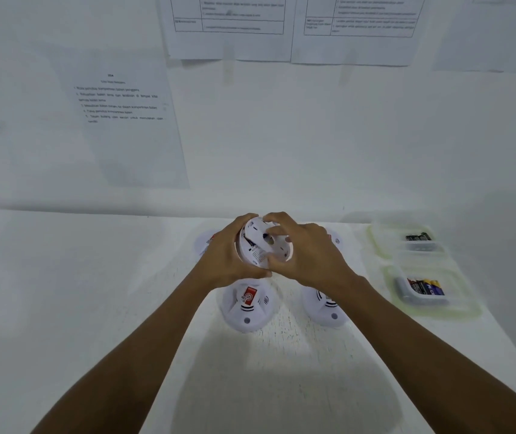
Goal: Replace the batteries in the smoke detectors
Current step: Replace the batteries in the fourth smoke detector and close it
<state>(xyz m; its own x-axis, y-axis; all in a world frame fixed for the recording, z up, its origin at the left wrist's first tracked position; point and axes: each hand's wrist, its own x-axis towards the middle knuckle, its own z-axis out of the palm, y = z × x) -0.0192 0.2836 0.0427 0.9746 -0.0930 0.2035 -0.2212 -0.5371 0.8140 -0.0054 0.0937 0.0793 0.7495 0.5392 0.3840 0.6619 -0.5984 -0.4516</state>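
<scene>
1. Fingers of my left hand curl over the far rim of a white smoke detector, while the thumb grips its near edge.
2. On the other side, my right hand grasps the same detector, with its fingers arched over the top and the thumb pressed in at the bottom.
3. I hold that detector raised above the desk, tilted so that its back faces me; a round hole and some printed labelling show there.
4. Both forearms reach in from the bottom corners and meet at the detector, roughly mid-picture.
5. 2 more detectors lie face up on the desk below my hands: one with a red sticker under my left wrist, and another partly covered by my right forearm.
6. 2 further detectors peek out behind my hands, one to the left and one to the right.
7. To the right sit 2 clear plastic tubs: the far tub and the near tub both hold batteries.
8. Printed sheets are stuck on the white wall behind the desk; their text is too blurred to read.
</scene>
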